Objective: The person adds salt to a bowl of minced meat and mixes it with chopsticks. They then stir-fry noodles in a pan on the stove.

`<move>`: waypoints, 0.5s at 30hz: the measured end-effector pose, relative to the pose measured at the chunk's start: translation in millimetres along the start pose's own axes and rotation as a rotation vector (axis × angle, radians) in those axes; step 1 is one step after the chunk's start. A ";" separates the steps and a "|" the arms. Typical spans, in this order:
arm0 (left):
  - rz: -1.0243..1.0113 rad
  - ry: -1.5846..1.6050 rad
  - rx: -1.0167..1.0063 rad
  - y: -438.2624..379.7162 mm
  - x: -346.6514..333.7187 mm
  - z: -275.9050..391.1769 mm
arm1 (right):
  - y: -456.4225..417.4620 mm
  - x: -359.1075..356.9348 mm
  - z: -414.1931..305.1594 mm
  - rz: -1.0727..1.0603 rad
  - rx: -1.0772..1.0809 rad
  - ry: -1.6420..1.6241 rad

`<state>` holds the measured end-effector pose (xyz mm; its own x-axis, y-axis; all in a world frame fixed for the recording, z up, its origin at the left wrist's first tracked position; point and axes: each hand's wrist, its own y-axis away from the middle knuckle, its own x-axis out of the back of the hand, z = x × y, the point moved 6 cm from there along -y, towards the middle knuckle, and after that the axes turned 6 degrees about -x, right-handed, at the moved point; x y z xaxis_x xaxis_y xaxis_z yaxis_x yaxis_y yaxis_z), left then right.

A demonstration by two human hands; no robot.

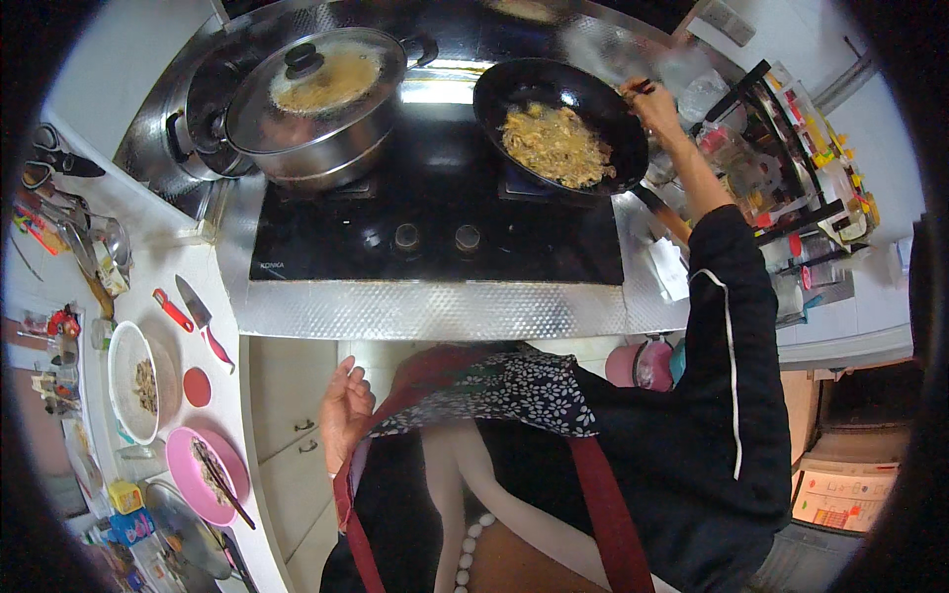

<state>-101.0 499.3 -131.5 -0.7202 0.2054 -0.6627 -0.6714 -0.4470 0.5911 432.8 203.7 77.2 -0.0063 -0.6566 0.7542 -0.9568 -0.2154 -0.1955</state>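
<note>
A black wok (493, 93) sits over the right side of the black glass stove (437, 256), with browned, oily pieces of food (556, 144) bubbling in it. Beyond the wok's right rim, my right hand (654, 107) is closed around a thin dark object that I cannot name for certain. The wok's handle points towards my right forearm. My left hand (348, 404) hangs in front of the counter by the apron, its fingers loosely curled, holding nothing. On the left side of the stove stands a steel pot (319, 159) under a glass lid (256, 111), steamy inside.
On the left counter lie a knife (194, 300), a red peeler (173, 310), a white basket (113, 385) and a pink bowl (178, 463) with chopsticks (230, 493), both holding food. A rack with jars (808, 278) stands at right, near a white paper (667, 268).
</note>
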 end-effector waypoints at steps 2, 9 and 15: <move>-0.082 0.011 0.018 -5.0 -0.5 1.7 | 13.9 -11.1 4.5 -0.089 -0.063 -0.195; -0.044 -0.021 0.002 -1.3 -3.6 9.6 | 51.7 21.4 -62.3 -0.210 -0.013 -0.311; -0.054 -0.037 -0.003 -2.4 2.1 7.8 | 104.6 5.6 -90.6 -0.554 0.023 -0.102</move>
<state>-102.2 507.6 -130.7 -0.6887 0.2613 -0.6764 -0.7092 -0.4371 0.5532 306.4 242.9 117.8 0.5242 -0.5075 0.6839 -0.8028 -0.5624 0.1980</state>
